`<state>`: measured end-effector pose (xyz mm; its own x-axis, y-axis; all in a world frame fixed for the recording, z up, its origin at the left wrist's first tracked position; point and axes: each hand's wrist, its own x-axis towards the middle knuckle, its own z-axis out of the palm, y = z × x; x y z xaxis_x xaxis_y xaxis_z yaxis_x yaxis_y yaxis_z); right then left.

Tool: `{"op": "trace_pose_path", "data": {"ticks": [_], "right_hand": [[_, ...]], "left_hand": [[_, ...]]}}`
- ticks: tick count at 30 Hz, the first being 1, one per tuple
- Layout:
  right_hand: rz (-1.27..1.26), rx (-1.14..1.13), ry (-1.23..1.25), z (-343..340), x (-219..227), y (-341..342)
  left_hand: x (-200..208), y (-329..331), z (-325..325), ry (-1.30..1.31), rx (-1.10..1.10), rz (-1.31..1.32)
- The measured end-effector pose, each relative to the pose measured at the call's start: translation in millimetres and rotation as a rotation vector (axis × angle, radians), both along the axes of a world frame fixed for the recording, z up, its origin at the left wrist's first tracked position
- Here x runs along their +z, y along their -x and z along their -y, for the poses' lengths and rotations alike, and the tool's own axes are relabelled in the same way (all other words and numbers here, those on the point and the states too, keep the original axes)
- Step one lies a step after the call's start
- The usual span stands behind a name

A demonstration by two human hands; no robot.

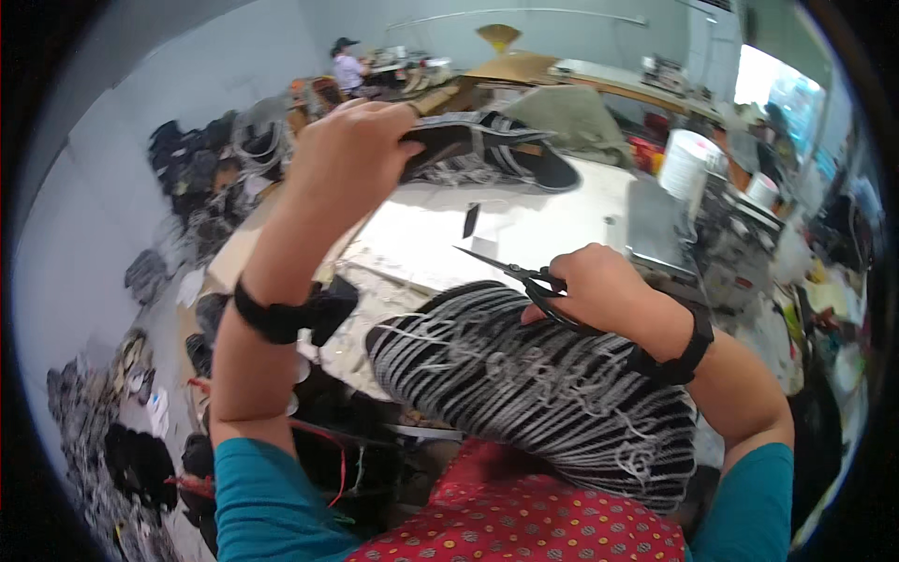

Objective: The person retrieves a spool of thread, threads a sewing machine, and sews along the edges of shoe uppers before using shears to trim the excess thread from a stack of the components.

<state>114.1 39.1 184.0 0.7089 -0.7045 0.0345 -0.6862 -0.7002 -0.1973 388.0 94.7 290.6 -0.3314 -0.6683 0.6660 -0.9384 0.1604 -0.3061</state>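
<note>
My right hand [599, 286] is closed around the handles of black scissors [510, 269], whose slim blades point left over the table. Beneath it, a bundle of black-and-white striped knit fabric [534, 375] lies across my lap and the table edge, with loose white threads on top. Farther off, my left hand [361, 145] pinches the near end of a black knit piece with white-striped edges [543, 169]. That piece rests on a low pile at the back of the white table [562, 211], white threads trailing below it. A small black tag [471, 220] lies between the hands.
A large white thread cone [690, 159] stands at the right, behind a metal plate [655, 220] set in the table. Grey-green cloth [571, 122] is heaped at the back. Dark fabric piles [75, 421] line the left floor. Another person [348, 70] sits far back.
</note>
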Motion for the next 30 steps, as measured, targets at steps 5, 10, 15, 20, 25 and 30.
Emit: {"op": "trace_pose_path", "data": {"ticks": [5,10,15,20,25,30], "right_hand": [[0.280,-0.182,0.076,-42,-11,140],[0.543,-0.896,0.103,-91,-91,305],[0.127,-1.244,0.224,-51,-162,371],[0.595,-0.624,0.714,-66,-84,297],[1.208,0.005,-0.279,-110,12,186],[1.219,-0.194,-0.245,-91,-1,173]], "left_hand": [[-24,11,-2,-0.070,-0.087,-0.206],[-66,50,-20,0.058,-0.258,-0.387],[-91,98,-16,0.142,-0.530,-0.139],[-90,147,-19,0.369,-0.636,0.306],[-85,200,-27,0.423,-0.878,0.513],[-125,242,-59,0.200,-1.247,0.428]]}}
